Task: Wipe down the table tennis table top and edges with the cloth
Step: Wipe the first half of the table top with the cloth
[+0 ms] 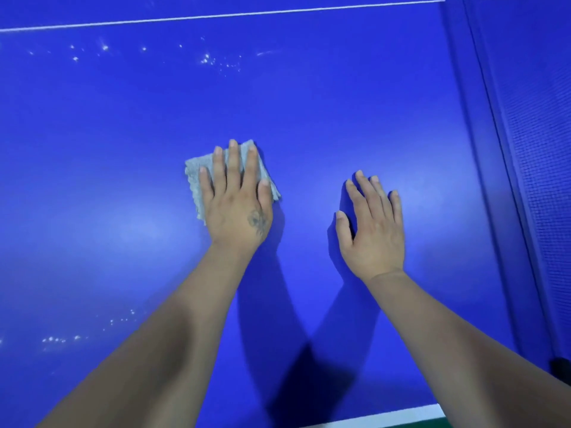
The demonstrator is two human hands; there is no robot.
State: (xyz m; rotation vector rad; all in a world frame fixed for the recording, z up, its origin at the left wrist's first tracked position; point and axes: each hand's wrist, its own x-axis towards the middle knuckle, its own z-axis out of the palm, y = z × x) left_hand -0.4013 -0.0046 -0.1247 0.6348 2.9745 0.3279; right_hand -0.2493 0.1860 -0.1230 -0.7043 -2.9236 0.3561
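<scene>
1. Cloth (197, 177): grey, folded into a small pad, lying flat on the table top (309, 97) near the centre of the view, slightly toward 9 o'clock.
2. Left hand (236, 199): pressed palm-down on the cloth, fingers straight and slightly spread, clamped on nothing; cloth edges show at 9 and 12 o'clock of the hand.
3. Right hand (374, 227): at 3 o'clock of the cloth and apart from it, flat on the bare blue surface, fingers straight and close together, thumb apart, holding nothing.
4. Net (531, 149): stands along the 3 o'clock border.
5. White line (216, 16): crosses at 12 o'clock.
6. White specks (210, 60): scattered at 12 o'clock; further specks (55, 338) at 8 o'clock.
7. Progress, judged: the specked zones appear unwiped; the white edge (386, 417) at 5 o'clock also seems left to do.
</scene>
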